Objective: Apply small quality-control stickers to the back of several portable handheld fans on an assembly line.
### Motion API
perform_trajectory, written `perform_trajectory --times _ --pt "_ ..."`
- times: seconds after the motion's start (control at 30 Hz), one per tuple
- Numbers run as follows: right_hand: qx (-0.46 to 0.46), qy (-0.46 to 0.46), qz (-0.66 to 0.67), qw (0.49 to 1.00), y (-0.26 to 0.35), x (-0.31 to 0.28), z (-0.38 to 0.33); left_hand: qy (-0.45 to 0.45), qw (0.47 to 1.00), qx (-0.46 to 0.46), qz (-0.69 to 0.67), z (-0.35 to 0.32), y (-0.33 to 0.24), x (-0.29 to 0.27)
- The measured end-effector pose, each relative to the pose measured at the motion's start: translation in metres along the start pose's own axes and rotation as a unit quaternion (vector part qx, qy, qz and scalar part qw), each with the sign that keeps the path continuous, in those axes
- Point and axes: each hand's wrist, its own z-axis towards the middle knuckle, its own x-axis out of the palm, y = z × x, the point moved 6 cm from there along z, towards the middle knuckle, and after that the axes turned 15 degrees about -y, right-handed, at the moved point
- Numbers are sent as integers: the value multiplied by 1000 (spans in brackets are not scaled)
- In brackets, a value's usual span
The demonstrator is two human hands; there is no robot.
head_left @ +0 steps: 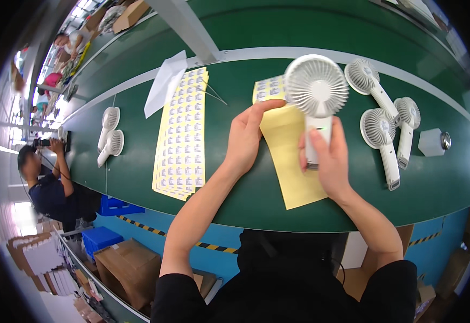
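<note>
A white handheld fan (321, 89) is upright in front of me, its round grille at the top and a small green light on its handle. My right hand (333, 161) is closed round that handle, with the thumb on its front. Below and behind the fan is a yellow label sheet (294, 172), curled over so that its plain backing shows. My left hand (244, 135) grips the sheet's left edge near the fold, the index finger stretched along the top. Some printed labels show beyond the fold. The fan hides part of the sheet.
On the green table (229, 199), a stack of label sheets (181, 140) lies to the left beside a white paper (166, 83). Several white fans (380, 129) and a white bottle (432, 142) lie right; two more fans (110, 134) lie far left. A co-worker (54, 185) is beyond.
</note>
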Motion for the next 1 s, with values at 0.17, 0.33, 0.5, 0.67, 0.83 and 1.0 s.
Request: perform_trajectory --times 0.17,0.33,0.5,0.67,0.83,1.0 --pt "-10 -66 -12 998 10 -15 20 -32 994 19 106 1 -22 -7" --pt "39 -83 40 995 1 -29 35 -14 980 55 192 3 -22 0" --pt "51 -64 41 996 -2 -27 36 9 963 90 253 -1 -21 7" --pt "61 -40 32 997 -3 -23 32 3 956 89 278 -2 -18 7" --pt "70 -29 17 997 -6 -24 31 -23 944 120 306 7 -22 -3" --pt "80 -45 -36 995 -8 -20 31 -25 926 174 333 15 -30 -12"
